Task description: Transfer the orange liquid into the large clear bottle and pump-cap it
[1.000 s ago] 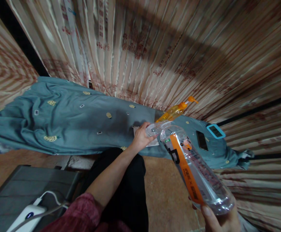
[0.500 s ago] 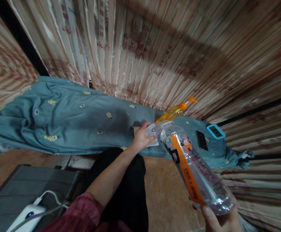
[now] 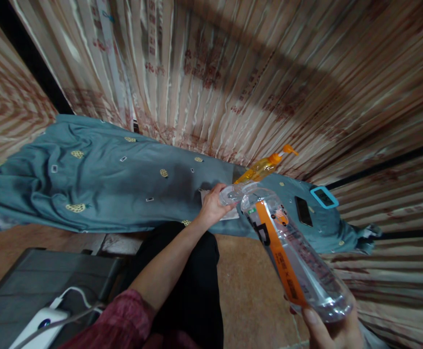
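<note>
My right hand (image 3: 333, 327) is wrapped round the base of a large clear plastic bottle (image 3: 287, 252) with an orange-and-white label. The bottle slants, its base toward me and its neck end away to the left. My left hand (image 3: 213, 206) grips a small clear plastic bottle (image 3: 229, 195), whose far end lies beside the large bottle's shoulder. Whether the two bottles touch I cannot tell, and the large bottle's mouth is hard to make out. Just beyond them stands a pump bottle (image 3: 260, 169) of yellow-orange liquid. A pale flat sheet (image 3: 230, 214) lies beneath my left hand.
A teal cloth with pineapple prints (image 3: 124, 179) covers the narrow table. A dark phone (image 3: 303, 211) and a blue-framed digital timer (image 3: 323, 197) lie on its right. At lower left, a white power bank (image 3: 42, 325) with a cable sits on a grey box (image 3: 25, 276). Curtains (image 3: 211, 72) hang behind.
</note>
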